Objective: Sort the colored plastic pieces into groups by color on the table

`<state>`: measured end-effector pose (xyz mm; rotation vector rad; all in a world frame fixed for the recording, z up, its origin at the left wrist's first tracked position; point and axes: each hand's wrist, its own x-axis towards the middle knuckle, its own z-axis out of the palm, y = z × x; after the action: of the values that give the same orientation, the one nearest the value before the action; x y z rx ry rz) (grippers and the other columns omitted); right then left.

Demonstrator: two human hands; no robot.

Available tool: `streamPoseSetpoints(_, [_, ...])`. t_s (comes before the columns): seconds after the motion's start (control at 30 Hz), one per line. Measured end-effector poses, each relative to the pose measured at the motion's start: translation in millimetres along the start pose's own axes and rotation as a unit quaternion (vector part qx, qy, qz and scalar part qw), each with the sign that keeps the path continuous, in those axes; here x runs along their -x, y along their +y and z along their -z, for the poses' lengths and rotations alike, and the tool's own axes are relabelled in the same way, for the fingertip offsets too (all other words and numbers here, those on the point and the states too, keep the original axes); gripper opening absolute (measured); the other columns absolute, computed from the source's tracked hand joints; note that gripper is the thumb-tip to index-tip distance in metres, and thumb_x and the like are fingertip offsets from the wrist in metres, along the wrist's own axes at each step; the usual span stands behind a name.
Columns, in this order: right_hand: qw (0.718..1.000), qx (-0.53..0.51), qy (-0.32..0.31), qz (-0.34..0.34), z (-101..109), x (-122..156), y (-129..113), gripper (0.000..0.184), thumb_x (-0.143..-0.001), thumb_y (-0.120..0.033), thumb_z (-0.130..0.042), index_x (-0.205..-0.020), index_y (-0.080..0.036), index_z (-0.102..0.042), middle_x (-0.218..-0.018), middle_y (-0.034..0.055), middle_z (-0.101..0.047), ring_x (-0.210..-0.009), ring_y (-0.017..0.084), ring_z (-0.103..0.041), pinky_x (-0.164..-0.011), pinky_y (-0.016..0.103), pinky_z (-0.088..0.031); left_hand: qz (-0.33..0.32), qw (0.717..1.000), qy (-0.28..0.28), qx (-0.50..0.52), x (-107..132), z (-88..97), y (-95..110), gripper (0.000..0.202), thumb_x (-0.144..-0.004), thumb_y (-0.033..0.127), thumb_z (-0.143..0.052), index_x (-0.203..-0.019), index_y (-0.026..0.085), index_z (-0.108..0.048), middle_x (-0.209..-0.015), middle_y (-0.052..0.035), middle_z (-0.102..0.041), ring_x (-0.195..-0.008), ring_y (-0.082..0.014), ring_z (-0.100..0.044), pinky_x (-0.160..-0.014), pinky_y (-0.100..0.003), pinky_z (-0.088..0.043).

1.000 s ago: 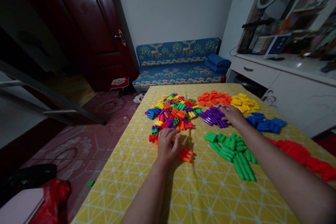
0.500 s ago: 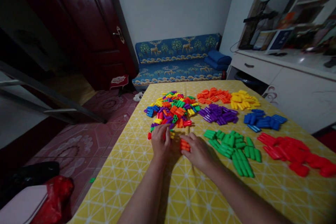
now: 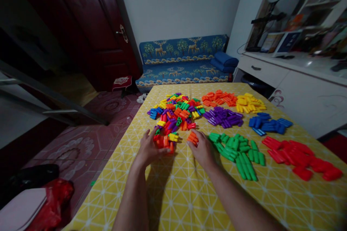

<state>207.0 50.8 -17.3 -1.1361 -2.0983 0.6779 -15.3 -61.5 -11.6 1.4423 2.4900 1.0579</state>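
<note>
My left hand [image 3: 149, 148] is spread at the near left of the mixed heap, fingers apart beside a few red and orange plastic pieces [image 3: 164, 143] and a yellow piece [image 3: 173, 137]. My right hand [image 3: 202, 148] is closed on an orange toy block [image 3: 193, 138] made of joined tubes, just above or on the cloth. Beyond both hands lies the mixed heap [image 3: 176, 113] of colored blocks. Right of my right hand is a pile of green blocks [image 3: 235, 148]. Whether the left fingertips touch the red pieces cannot be told.
Sorted piles of orange [image 3: 219, 98], yellow [image 3: 249, 103], purple [image 3: 223, 117], blue [image 3: 269, 123] and red blocks [image 3: 300, 157] lie on the yellow patterned tablecloth [image 3: 173, 202]. A blue sofa [image 3: 184, 61] stands beyond the table, a white cabinet [image 3: 311, 94] to the right.
My left hand has moved left and opened, uncovering red, orange and yellow pieces. My right hand has shifted slightly forward with the orange block still in its fingers.
</note>
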Motion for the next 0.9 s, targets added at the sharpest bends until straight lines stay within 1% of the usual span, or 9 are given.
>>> streamPoseSetpoints(0.1, [1.0, 0.0, 0.002, 0.006, -0.6, -1.0, 0.0, 0.045, -0.084, -0.023, -0.06, -0.129, -0.021, -0.057, -0.119, 0.0101, -0.064, -0.111, 0.024, -0.06, -0.097, 0.038, -0.05, -0.052, 0.993, -0.089, -0.054, 7.6, -0.6, 6.9, 0.112, -0.043, 0.037, -0.093, -0.145, 0.03, -0.047, -0.15, -0.0186, -0.037, -0.13, -0.0437, -0.047, -0.101, -0.055, -0.046])
streamPoseSetpoints(0.17, [1.0, 0.001, 0.006, 0.01, -1.4, -1.0, 0.0, 0.045, -0.084, -0.022, -0.06, -0.128, -0.02, -0.058, -0.119, 0.0104, -0.064, -0.11, 0.024, -0.061, -0.097, 0.038, -0.049, -0.058, 0.992, -0.089, -0.067, 8.6, -6.8, 15.8, 0.104, -0.046, 0.032, -0.092, -0.142, 0.028, -0.051, -0.15, -0.0189, -0.037, -0.127, -0.0434, -0.048, -0.102, -0.055, -0.044])
streamPoseSetpoints(0.37, [0.999, 0.013, -0.002, 0.033, 0.1, 1.3, -3.1, 0.054, -0.082, -0.021, -0.063, -0.135, -0.019, -0.055, -0.125, 0.0119, -0.063, -0.114, 0.026, -0.06, -0.097, 0.039, -0.051, -0.051, 0.998, 0.008, 0.039, 3.6, -36.0, 39.6, 0.042, -0.068, 0.016, -0.074, -0.11, 0.02, -0.072, -0.136, -0.0152, -0.05, -0.116, -0.0327, -0.058, -0.099, -0.048, -0.049])
streamPoseSetpoints(0.5, [0.995, 0.051, -0.018, 0.085, 3.6, 3.0, -4.4, 0.065, -0.08, -0.024, -0.067, -0.142, -0.024, -0.049, -0.131, 0.0105, -0.061, -0.114, 0.027, -0.061, -0.094, 0.04, -0.052, -0.069, 0.987, 0.056, 0.136, 0.3, -44.1, 47.7, 0.028, -0.068, 0.011, -0.069, -0.094, 0.019, -0.076, -0.121, -0.0133, -0.059, -0.107, -0.0282, -0.062, -0.093, -0.042, -0.052])
streamPoseSetpoints(0.63, [0.992, 0.044, -0.038, 0.111, 5.5, 4.2, -4.3, 0.056, -0.082, -0.029, -0.068, -0.136, -0.029, -0.055, -0.13, 0.006, -0.064, -0.11, 0.024, -0.064, -0.092, 0.037, -0.052, 0.008, 0.952, 0.09, 0.293, -3.8, -46.4, 50.5, 0.02, -0.071, 0.015, -0.068, -0.09, 0.018, -0.074, -0.097, -0.0085, -0.069, -0.096, -0.0244, -0.066, -0.083, -0.035, -0.054])
streamPoseSetpoints(0.7, [0.992, 0.03, -0.042, 0.112, 5.6, 4.6, -4.4, 0.048, -0.084, -0.03, -0.067, -0.132, -0.03, -0.058, -0.125, 0.0041, -0.067, -0.106, 0.022, -0.065, -0.089, 0.034, -0.052, 0.069, 0.92, 0.083, 0.378, -5.1, -46.8, 51.8, 0.023, -0.075, 0.023, -0.069, -0.097, 0.017, -0.071, -0.093, -0.0074, -0.071, -0.087, -0.0216, -0.068, -0.077, -0.033, -0.055])
streamPoseSetpoints(0.73, [0.992, 0.027, -0.04, 0.115, 5.6, 4.6, -4.4, 0.045, -0.085, -0.03, -0.066, -0.13, -0.031, -0.06, -0.123, 0.0036, -0.068, -0.105, 0.022, -0.065, -0.089, 0.034, -0.052, 0.096, 0.893, 0.072, 0.434, -5.6, -46.6, 52.7, 0.026, -0.076, 0.027, -0.07, -0.101, 0.017, -0.07, -0.093, -0.007, -0.072, -0.085, -0.0205, -0.069, -0.076, -0.032, -0.055])
streamPoseSetpoints(0.83, [0.99, 0.037, -0.028, 0.135, 4.8, 4.1, -4.3, 0.042, -0.083, -0.029, -0.069, -0.124, -0.029, -0.064, -0.116, 0.005, -0.07, -0.105, 0.023, -0.062, -0.09, 0.037, -0.051, 0.156, 0.776, 0.022, 0.611, -6.7, -43.8, 56.4, 0.038, -0.072, 0.033, -0.079, -0.104, 0.017, -0.067, -0.098, -0.0075, -0.073, -0.091, -0.0204, -0.071, -0.082, -0.033, -0.056])
streamPoseSetpoints(0.9, [0.988, 0.049, -0.016, 0.146, 4.1, 3.9, -5.0, 0.045, -0.08, -0.027, -0.073, -0.124, -0.028, -0.064, -0.116, 0.0068, -0.07, -0.109, 0.024, -0.059, -0.094, 0.039, -0.05, 0.166, 0.73, -0.002, 0.663, -7.5, -40.6, 58.8, 0.041, -0.069, 0.035, -0.082, -0.102, 0.017, -0.067, -0.1, -0.0088, -0.073, -0.095, -0.0216, -0.072, -0.084, -0.032, -0.057])
